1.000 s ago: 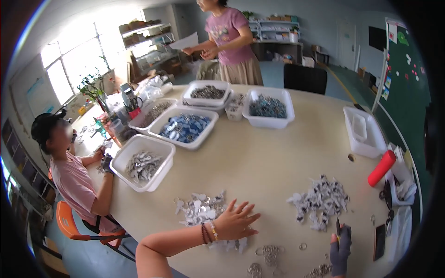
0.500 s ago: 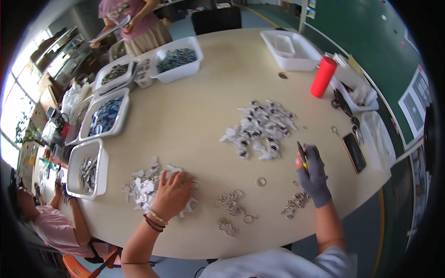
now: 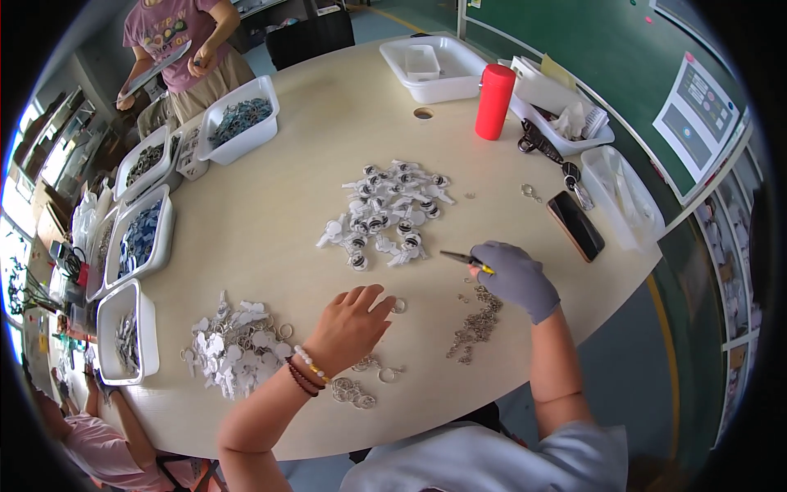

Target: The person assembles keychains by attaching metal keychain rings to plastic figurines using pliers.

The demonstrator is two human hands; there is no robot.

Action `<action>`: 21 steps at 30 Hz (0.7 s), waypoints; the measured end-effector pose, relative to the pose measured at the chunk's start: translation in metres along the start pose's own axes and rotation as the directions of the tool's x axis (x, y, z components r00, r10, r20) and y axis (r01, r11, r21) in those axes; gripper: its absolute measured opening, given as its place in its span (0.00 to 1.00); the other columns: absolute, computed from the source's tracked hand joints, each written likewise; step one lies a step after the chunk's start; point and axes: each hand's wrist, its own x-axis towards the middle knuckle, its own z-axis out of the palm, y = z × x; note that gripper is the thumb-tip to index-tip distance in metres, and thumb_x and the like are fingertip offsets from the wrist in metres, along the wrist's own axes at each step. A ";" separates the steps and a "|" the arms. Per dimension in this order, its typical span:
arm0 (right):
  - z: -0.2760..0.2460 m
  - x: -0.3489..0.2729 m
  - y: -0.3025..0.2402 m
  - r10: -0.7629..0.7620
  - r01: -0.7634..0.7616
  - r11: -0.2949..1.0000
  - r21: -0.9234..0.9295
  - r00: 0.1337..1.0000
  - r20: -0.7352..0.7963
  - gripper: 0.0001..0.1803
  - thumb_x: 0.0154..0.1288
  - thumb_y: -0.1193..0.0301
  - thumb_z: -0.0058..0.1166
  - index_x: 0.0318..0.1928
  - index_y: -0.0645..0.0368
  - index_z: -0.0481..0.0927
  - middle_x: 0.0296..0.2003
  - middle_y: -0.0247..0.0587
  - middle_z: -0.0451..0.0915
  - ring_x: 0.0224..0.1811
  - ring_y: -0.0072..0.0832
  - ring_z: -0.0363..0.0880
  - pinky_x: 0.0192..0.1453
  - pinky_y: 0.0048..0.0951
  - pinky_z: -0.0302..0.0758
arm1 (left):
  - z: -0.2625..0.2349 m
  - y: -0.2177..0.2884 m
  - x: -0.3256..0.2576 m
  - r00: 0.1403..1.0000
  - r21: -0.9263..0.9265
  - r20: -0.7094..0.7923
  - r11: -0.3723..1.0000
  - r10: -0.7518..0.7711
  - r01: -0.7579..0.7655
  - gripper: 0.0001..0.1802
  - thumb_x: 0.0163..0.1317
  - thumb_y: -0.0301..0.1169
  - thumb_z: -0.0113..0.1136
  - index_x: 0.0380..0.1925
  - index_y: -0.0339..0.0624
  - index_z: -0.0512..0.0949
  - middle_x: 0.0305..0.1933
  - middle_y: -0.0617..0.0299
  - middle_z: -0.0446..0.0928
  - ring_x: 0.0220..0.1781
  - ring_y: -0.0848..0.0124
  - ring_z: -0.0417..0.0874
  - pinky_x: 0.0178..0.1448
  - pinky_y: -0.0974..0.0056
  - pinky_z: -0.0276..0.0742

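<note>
My left hand, bare with bead bracelets at the wrist, hovers over the split rings with its fingers apart; its fingertips are close to a single split ring. Partly under that hand lies a heap of split rings. My right hand, in a grey fingerless glove, grips pliers with dark jaws and yellow on the handles, jaws pointing left. Below it spreads a pile of small metal links. A pile of white tags with rings sits to the left, and white-and-black pieces are heaped farther off.
White bins of parts line the left edge. A red bottle, a phone, keys and white trays stand along the right and far side. One person stands beyond the table; another sits at left.
My left hand has moved right, off the white tag pile to the split rings. The pliers in my right hand have swung to point left. The whole view has shifted.
</note>
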 end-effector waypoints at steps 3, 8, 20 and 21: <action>-0.002 -0.001 -0.005 0.015 -0.012 0.999 -0.033 0.997 0.077 0.10 0.57 0.65 0.57 0.34 0.57 0.75 0.33 0.44 0.77 0.39 0.44 0.77 0.43 0.42 0.73 | 0.007 -0.005 0.017 0.991 0.090 -0.026 0.987 -0.134 0.136 0.19 0.58 0.35 0.60 0.49 0.44 0.75 0.50 0.58 0.72 0.51 0.62 0.75 0.52 0.58 0.74; 0.011 -0.001 -0.008 -0.057 0.069 0.982 -0.177 0.996 0.074 0.07 0.55 0.69 0.56 0.34 0.55 0.77 0.33 0.43 0.78 0.37 0.43 0.79 0.42 0.43 0.75 | 0.016 -0.029 0.043 0.967 0.025 -0.145 0.976 -0.211 0.217 0.18 0.58 0.36 0.60 0.47 0.43 0.76 0.46 0.56 0.74 0.49 0.59 0.76 0.50 0.57 0.74; 0.019 0.002 -0.017 -0.059 0.061 0.990 -0.127 0.998 0.016 0.10 0.53 0.67 0.57 0.34 0.57 0.75 0.31 0.45 0.79 0.37 0.42 0.80 0.40 0.44 0.76 | 0.057 -0.031 0.096 0.915 -0.158 -0.185 0.930 -0.359 0.333 0.19 0.54 0.36 0.64 0.44 0.42 0.75 0.38 0.56 0.75 0.41 0.58 0.78 0.46 0.56 0.73; 0.017 0.002 -0.017 -0.062 0.063 0.990 -0.126 0.998 0.015 0.10 0.53 0.67 0.57 0.34 0.57 0.75 0.31 0.45 0.79 0.37 0.42 0.80 0.40 0.44 0.76 | 0.058 -0.032 0.094 0.911 -0.229 -0.208 0.923 -0.356 0.308 0.18 0.53 0.34 0.64 0.43 0.41 0.75 0.38 0.56 0.75 0.40 0.59 0.78 0.46 0.57 0.73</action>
